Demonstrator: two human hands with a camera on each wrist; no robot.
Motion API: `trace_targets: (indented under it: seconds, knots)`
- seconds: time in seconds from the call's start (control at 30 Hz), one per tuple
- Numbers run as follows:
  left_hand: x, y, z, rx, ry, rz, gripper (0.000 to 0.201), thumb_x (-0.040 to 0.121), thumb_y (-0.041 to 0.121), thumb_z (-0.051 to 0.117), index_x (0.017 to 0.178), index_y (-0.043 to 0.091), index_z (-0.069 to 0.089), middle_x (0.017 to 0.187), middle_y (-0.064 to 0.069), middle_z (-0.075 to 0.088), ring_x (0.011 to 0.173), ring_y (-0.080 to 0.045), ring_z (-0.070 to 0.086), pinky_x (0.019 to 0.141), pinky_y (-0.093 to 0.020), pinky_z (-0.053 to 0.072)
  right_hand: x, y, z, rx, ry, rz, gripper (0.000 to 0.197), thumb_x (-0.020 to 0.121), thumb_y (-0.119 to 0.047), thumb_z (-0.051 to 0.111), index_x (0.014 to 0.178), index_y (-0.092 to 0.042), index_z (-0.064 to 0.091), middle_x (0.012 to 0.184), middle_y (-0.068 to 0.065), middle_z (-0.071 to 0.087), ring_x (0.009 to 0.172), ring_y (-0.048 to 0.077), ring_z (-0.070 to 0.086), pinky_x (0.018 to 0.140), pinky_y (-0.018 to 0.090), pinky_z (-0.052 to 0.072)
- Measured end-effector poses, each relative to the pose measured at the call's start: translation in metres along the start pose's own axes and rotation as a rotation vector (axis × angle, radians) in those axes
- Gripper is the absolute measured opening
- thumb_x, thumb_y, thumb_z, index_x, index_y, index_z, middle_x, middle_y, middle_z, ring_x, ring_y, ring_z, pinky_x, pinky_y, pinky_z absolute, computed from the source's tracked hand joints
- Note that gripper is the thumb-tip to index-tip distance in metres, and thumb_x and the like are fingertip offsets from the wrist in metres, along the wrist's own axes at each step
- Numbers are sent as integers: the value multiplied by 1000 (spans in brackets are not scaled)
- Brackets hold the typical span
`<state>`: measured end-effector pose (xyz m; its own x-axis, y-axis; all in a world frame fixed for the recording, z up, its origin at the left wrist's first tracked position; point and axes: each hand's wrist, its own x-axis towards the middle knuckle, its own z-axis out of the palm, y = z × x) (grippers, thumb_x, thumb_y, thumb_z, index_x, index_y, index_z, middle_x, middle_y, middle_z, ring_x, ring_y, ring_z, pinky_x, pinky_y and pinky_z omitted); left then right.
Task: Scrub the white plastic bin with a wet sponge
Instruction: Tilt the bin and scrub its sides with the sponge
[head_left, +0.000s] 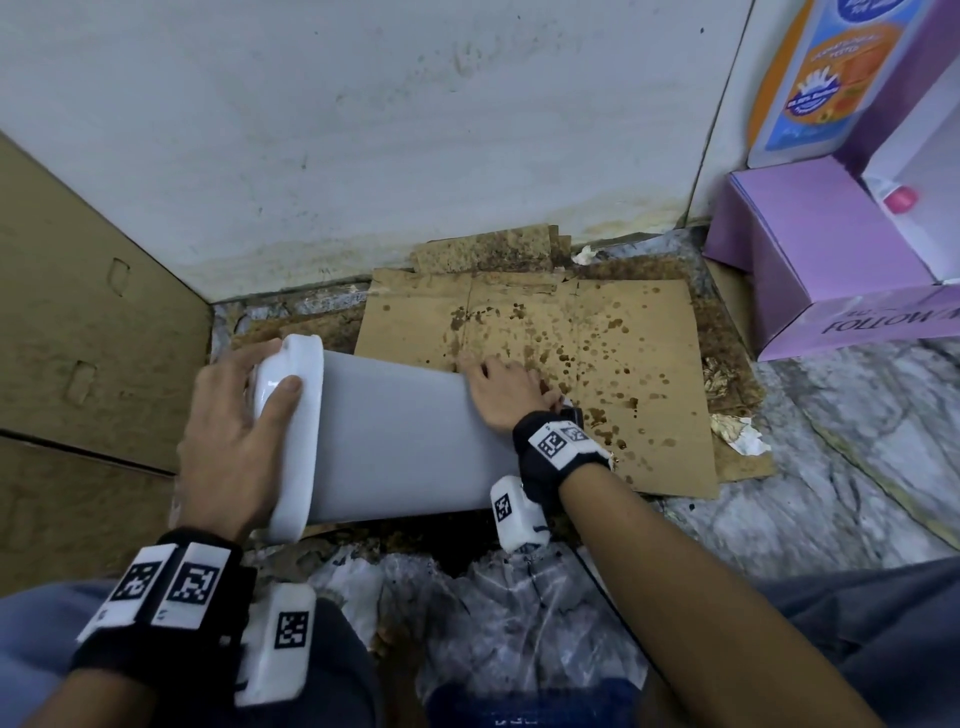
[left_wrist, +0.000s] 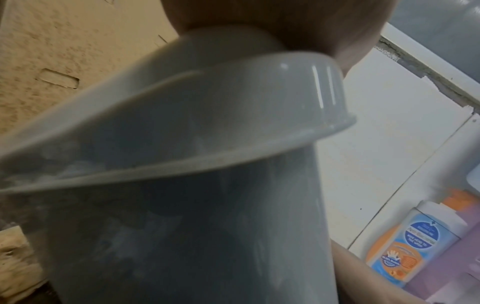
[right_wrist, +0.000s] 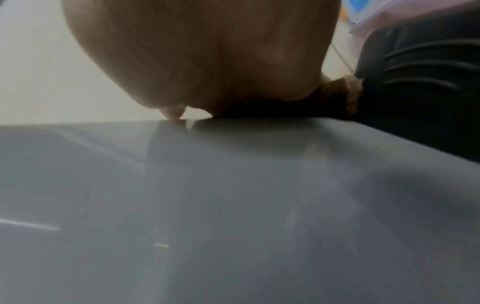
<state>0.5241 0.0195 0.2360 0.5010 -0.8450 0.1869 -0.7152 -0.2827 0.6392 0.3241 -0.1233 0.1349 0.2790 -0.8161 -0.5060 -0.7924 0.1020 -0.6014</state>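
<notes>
- Left hand clamped over the lidded end of the white plastic bin, thumb on the lid, fingers wrapped behind it.
- Right hand pressed on the bin's far end; a dark sponge shows under the palm in the right wrist view.
- Bin lies on its side on the floor over stained cardboard, long axis left-right, lid end pointing left toward a brown carton.
- Readable text: purple box at right shows "FOLLOW"; rest cut off.
- Orange-blue bottle above it: label print too small to read.
</notes>
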Motion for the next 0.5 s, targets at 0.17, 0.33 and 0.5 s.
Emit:
trace_targets:
  seconds: [0.17,0.33,0.5]
  knots:
    - [1,6,2,-33,-8,36,53,85,54,46,129,26,55,122,3,52,119,-20,49,99,-45,41,15,17,-2,-77,-72,80,104,72,-84,-3,147,-23,35,154,14,33,141,41,27,113,67,9]
    - [5,11,5,-39,-28,58,52,85,54,46,128,27,56,116,8,50,117,-22,50,97,-45,41,16,24,1,-31,-80,85,119,56,-90,-11,149,-27,30,158,11,26,144,39,23,114,66,9]
    - [10,11,6,-3,-23,38,51,85,53,44,128,27,56,122,-2,54,118,-21,49,94,-39,38,-19,1,18,136,103,-170,71,84,-69,1,134,-39,42,150,-3,38,139,29,28,110,65,13]
